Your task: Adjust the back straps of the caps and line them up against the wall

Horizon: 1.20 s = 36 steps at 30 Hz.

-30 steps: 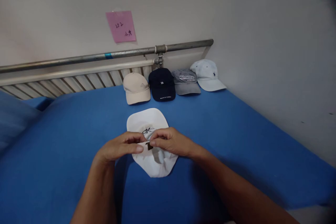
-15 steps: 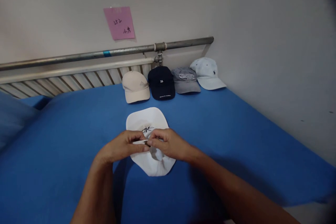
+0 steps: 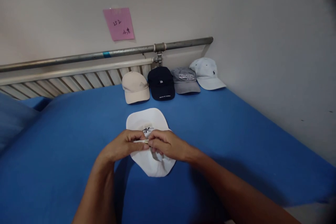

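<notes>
pink note (image 3: 119, 29) on wall (image 3: 262, 24) | metal pipe (image 3: 78, 58) above radiator (image 3: 78, 71) | blue band (image 3: 106, 54) on pipe

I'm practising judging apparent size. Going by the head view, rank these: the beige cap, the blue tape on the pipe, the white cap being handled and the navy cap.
1. White cap: largest, also nearest the camera.
2. Navy cap and beige cap: too alike to rank.
3. Blue tape: smallest.

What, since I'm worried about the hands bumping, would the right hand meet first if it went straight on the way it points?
Pointing toward the picture's left, the right hand would probably meet the left hand, just ahead over the held white cap. Exact depth is unclear.
</notes>
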Tool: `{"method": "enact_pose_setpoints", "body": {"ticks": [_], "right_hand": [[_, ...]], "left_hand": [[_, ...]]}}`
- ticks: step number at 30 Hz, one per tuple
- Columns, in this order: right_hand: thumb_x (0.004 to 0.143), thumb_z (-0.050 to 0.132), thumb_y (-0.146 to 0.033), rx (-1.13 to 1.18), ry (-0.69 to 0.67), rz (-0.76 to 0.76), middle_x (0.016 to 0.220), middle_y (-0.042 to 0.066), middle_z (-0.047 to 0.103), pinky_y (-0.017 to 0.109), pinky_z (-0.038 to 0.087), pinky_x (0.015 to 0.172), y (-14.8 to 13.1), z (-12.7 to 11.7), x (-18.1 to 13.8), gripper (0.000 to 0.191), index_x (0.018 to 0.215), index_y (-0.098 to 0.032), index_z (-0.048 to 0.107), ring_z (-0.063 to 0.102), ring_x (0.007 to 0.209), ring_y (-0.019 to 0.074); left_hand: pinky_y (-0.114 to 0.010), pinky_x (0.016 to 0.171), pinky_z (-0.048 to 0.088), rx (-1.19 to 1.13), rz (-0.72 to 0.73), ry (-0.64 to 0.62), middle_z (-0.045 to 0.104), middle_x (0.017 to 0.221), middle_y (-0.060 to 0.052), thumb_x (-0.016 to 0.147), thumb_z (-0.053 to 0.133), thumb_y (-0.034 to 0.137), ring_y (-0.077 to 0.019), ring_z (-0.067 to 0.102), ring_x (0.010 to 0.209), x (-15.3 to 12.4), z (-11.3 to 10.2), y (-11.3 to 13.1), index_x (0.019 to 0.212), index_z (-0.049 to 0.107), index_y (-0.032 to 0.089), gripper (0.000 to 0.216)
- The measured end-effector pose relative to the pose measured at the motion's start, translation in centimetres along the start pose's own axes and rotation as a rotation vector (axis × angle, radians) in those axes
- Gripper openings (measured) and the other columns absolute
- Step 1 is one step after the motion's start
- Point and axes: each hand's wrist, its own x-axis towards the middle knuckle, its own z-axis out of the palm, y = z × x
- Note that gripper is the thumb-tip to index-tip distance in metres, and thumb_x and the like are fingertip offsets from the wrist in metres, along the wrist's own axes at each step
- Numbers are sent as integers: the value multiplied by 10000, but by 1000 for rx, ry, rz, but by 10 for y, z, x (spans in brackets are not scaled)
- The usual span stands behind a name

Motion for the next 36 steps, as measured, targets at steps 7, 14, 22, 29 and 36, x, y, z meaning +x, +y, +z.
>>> {"method": "enact_pose_setpoints", "body": {"ticks": [7, 14, 22, 29, 36], "right_hand": [[875, 466, -233, 21, -3, 83, 688, -1, 609, 212, 373, 533, 3, -2, 0, 166, 776, -166, 581, 509, 567, 90], [877, 522, -300, -88, -45, -48, 677, -20, 561, 226, 374, 606, 2, -4, 0, 190, 743, -174, 569, 507, 646, 104], [889, 500, -280, -17, -24, -16, 616, -24, 551, 222, 385, 581, 5, 0, 1, 232, 682, -178, 516, 511, 589, 96], [870, 531, -317, 73, 16, -21, 603, -29, 544, 212, 381, 549, 9, 2, 3, 251, 664, -175, 524, 492, 540, 82], [860, 545, -310, 110, 23, -13, 585, -36, 534, 204, 378, 527, 10, 2, 4, 248, 653, -175, 525, 481, 526, 80]], "left_hand": [[-221, 606, 346, 20, -20, 32, 534, 718, 32, 744, 721, 338, -100, 441, 665, -3, -2, -1, 799, 611, 147, 228], [-224, 613, 351, -39, -36, 21, 525, 723, 33, 722, 732, 322, -97, 436, 672, -2, -2, 0, 809, 601, 146, 236], [-239, 617, 349, -14, -35, 47, 527, 695, 21, 778, 672, 346, -103, 435, 659, -5, -6, -3, 798, 643, 135, 213], [-253, 619, 342, -8, -8, 63, 530, 684, 12, 792, 654, 399, -111, 435, 654, -4, -6, -4, 783, 651, 126, 273], [-231, 604, 320, 18, -9, 23, 490, 687, 35, 784, 683, 388, -99, 403, 657, -1, -4, -3, 801, 636, 140, 254]]}}
